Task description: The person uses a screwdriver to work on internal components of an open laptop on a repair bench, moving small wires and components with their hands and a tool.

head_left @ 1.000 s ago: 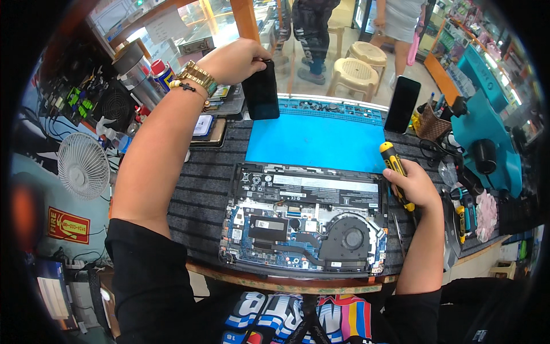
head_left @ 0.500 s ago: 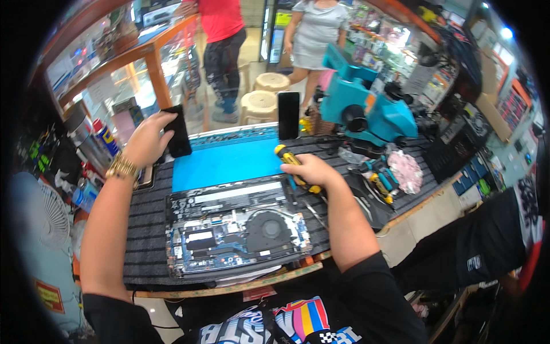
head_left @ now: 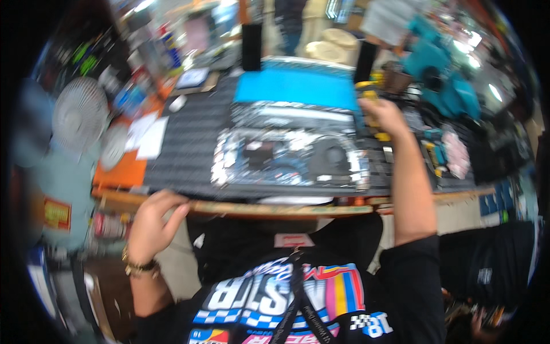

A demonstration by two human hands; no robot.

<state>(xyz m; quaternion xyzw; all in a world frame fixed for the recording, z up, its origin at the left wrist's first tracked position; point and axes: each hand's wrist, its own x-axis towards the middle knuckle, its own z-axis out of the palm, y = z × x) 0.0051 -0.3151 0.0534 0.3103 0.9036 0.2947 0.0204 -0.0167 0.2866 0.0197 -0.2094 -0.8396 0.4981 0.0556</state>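
An opened laptop base (head_left: 292, 160) lies on the dark ribbed mat, its circuit board, fan (head_left: 329, 156) and battery (head_left: 295, 117) bare. Behind it is a bright blue mat (head_left: 295, 90). My right hand (head_left: 385, 116), to the right of the blue mat, is closed round a yellow-and-black screwdriver (head_left: 368, 92). At the table's front left edge, my left hand (head_left: 156, 222) has its thumb apart from its bent fingers, with nothing visible in it. Two black upright slabs like phones stand behind, one at the left (head_left: 251, 47) and one at the right (head_left: 365, 60). The picture is blurred.
A white fan (head_left: 80, 114) and white papers (head_left: 150, 137) are at the left. Teal equipment (head_left: 429, 63), a pinkish cloth (head_left: 456, 153) and more tools crowd the right. Beyond the table are cream stools (head_left: 326, 53) and a person in grey (head_left: 392, 20).
My left hand has let go of the left black slab and come back to the table's front edge. My right hand keeps the screwdriver. The view has swung left and down.
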